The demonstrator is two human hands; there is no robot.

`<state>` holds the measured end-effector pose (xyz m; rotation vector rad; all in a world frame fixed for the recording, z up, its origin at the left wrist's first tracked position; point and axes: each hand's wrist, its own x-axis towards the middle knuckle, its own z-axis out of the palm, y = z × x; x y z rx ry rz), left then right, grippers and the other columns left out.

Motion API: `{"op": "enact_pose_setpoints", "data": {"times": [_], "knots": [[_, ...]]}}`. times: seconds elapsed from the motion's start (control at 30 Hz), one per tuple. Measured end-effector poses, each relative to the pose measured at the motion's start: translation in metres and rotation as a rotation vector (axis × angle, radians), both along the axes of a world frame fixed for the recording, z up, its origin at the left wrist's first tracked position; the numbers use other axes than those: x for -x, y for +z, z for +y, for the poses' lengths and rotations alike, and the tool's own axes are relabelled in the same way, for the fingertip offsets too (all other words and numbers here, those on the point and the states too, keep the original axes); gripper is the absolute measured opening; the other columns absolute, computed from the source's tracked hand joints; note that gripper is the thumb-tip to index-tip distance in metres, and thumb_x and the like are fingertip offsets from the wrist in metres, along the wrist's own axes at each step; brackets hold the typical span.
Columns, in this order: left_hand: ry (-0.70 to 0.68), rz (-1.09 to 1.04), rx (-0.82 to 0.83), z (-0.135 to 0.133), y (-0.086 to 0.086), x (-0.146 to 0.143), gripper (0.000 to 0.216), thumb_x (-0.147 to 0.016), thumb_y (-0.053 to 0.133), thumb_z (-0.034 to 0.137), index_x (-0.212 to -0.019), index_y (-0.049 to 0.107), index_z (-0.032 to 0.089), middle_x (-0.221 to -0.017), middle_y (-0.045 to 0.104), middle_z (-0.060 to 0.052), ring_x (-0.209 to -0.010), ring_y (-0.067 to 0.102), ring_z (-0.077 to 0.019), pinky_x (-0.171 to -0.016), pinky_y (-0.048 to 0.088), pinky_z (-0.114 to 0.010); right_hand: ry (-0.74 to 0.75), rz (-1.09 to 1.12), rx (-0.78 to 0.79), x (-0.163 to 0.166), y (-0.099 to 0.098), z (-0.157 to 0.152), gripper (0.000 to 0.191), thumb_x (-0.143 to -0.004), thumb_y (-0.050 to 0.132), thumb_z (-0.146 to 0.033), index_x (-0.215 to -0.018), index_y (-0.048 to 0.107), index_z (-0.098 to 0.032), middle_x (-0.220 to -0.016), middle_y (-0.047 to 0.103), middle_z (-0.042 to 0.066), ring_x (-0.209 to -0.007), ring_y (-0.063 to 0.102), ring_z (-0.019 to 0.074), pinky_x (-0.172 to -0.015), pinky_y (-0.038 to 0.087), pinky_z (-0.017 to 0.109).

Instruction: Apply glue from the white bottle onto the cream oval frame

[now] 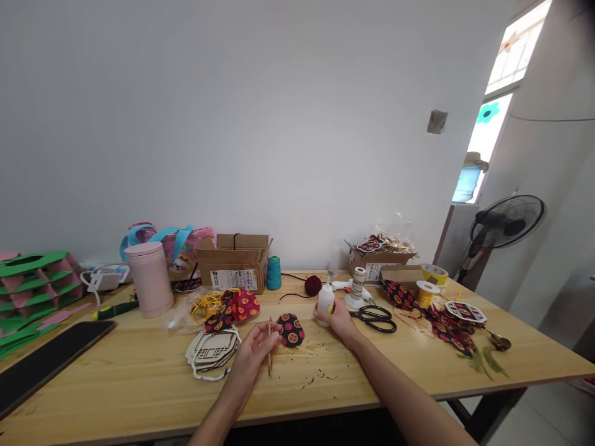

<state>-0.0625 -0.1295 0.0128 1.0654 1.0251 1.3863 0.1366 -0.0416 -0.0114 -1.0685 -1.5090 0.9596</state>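
Observation:
My left hand [255, 348] pinches a thin wooden piece [270, 365], seen edge-on and upright, so its face is hidden. Just right of those fingers lies a dark patterned fabric piece [291, 331] with red and orange round motifs. My right hand [338, 321] is wrapped round a white squeeze bottle [326, 300] with a narrow nozzle, standing upright at the table. Left of my left hand, several pale wooden cut-out frames [211, 353] lie stacked. Behind them are patterned fabric pieces [232, 310] and yellow cord [204, 305].
Black-handled scissors [379, 319], a cord spool [357, 285] and a white glue gun [341, 285] lie beyond my right hand. Cardboard boxes [235, 272], a teal thread cone [274, 272] and a dark red yarn ball [313, 285] stand near the wall. A pink canister [149, 279] is at left.

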Motion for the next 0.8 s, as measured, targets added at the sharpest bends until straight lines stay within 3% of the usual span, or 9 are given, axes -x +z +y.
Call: {"op": "enact_pose_setpoints", "data": {"times": [0.8], "knots": [[-0.014, 0.111, 0.031, 0.0075, -0.0061, 0.0009, 0.029, -0.067, 0.061, 0.035, -0.091, 0.055, 0.020, -0.102, 0.061, -0.006, -0.089, 0.058, -0.0183, -0.082, 0.042, -0.028, 0.072, 0.072, 0.037, -0.0053, 0.0012, 0.0049, 0.010, -0.079, 0.056, -0.019, -0.087, 0.055, -0.013, -0.079, 0.059, -0.001, -0.068, 0.058, 0.0136, -0.064, 0.047, 0.032]]}}
